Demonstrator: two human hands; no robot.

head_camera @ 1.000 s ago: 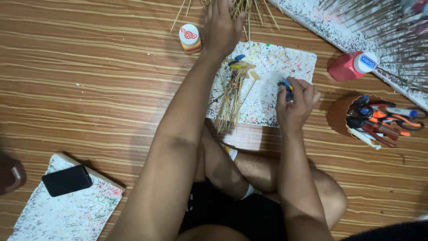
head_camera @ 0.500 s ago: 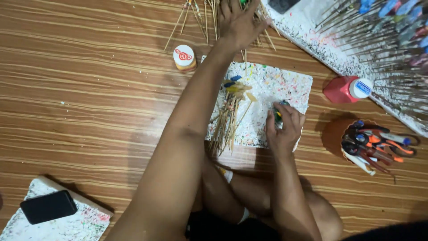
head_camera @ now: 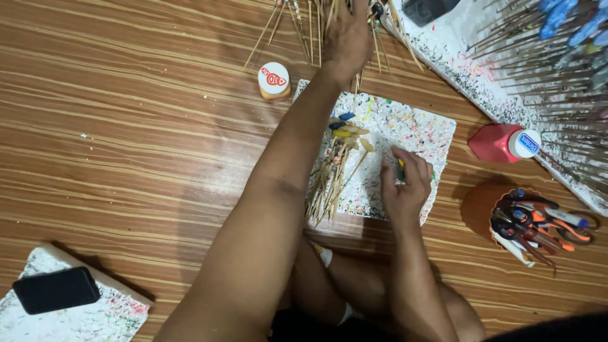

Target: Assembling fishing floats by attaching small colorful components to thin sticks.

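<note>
My left hand [head_camera: 346,39] reaches far forward onto a loose pile of thin wooden sticks [head_camera: 304,25] at the top of the view, its fingers closed around some of them. My right hand [head_camera: 403,188] rests on a paint-speckled white board [head_camera: 405,136] and grips a small green and yellow object [head_camera: 401,171]. A bundle of sticks with painted tips [head_camera: 335,174] lies on the board just left of my right hand.
A small white-capped paint jar [head_camera: 273,80] stands near the sticks. A red bottle with white cap [head_camera: 505,143] lies right of the board. A brown cup of scissors and tools [head_camera: 529,221] stands at right. A black phone [head_camera: 56,289] lies on a speckled board at lower left.
The view has shifted down the floor. My left hand has stretched farther forward into the stick pile. My right hand has stayed on the speckled board with its small object.
</note>
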